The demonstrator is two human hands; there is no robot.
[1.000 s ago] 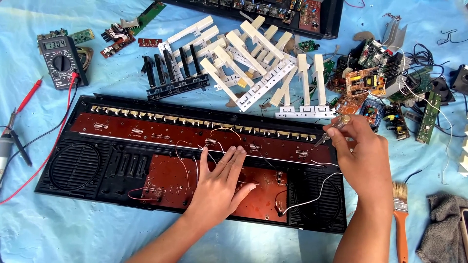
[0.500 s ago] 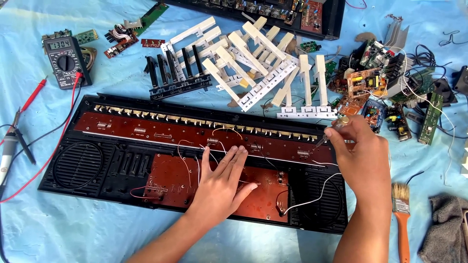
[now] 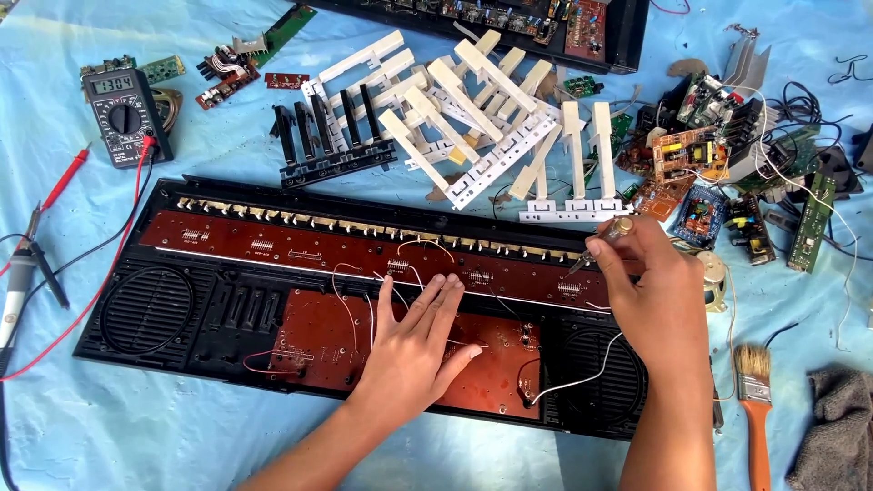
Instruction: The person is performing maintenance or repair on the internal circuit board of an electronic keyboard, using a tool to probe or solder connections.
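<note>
An opened black keyboard casing [image 3: 145, 314] lies across a blue sheet, with long reddish-brown circuit boards [image 3: 273, 247] inside and thin white wires over them. My left hand [image 3: 414, 350] rests flat, fingers spread, on the lower circuit board [image 3: 318, 341] near the middle. My right hand [image 3: 650, 291] grips a small screwdriver [image 3: 605, 238], its tip set down at the right end of the upper board.
Loose white and black key strips [image 3: 455, 127] lie beyond the casing. A multimeter [image 3: 123, 114] with red and black probes sits at the left. Small circuit boards and cables [image 3: 727, 173] pile up at the right, with an orange-handled brush [image 3: 753, 400] and grey cloth [image 3: 841, 427].
Both hands stay nearly still; the view shifts slightly. The right hand keeps the screwdriver at the same spot on the upper board.
</note>
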